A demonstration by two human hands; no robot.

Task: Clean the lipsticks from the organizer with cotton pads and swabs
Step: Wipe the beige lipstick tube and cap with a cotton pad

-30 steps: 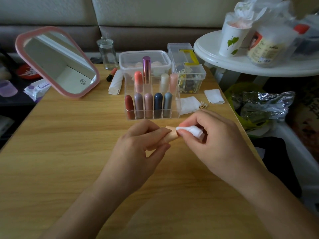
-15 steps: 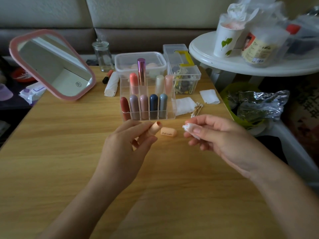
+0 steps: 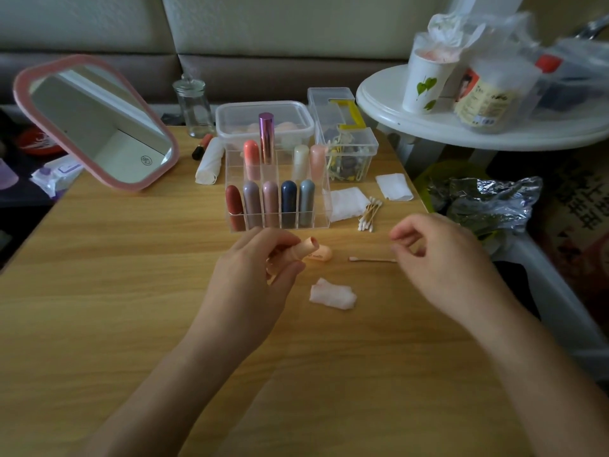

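Note:
My left hand (image 3: 253, 275) grips an uncapped peach lipstick (image 3: 304, 249), its open end pointing up and to the right. Its peach cap (image 3: 322, 254) lies on the table just behind it. A crumpled used cotton pad (image 3: 333, 295) lies loose on the wood between my hands. My right hand (image 3: 441, 262) hovers with curled fingers at the right end of a single cotton swab (image 3: 370, 259). That end runs under the thumb, so a pinch is unclear. The clear organizer (image 3: 326, 206) holds several capped lipsticks.
Clean cotton pads (image 3: 347, 202) and a pile of swabs (image 3: 369, 214) lie right of the organizer. Behind it stand a lidded tub (image 3: 263, 110), a clear box (image 3: 346, 140) and a glass jar (image 3: 192, 107). A pink mirror (image 3: 95, 123) leans at the left. A white round table (image 3: 461, 127) is at the right.
My right hand has let go of the cotton pad, which now lies on the table, and moved right to the single swab. My left hand still holds the lipstick.

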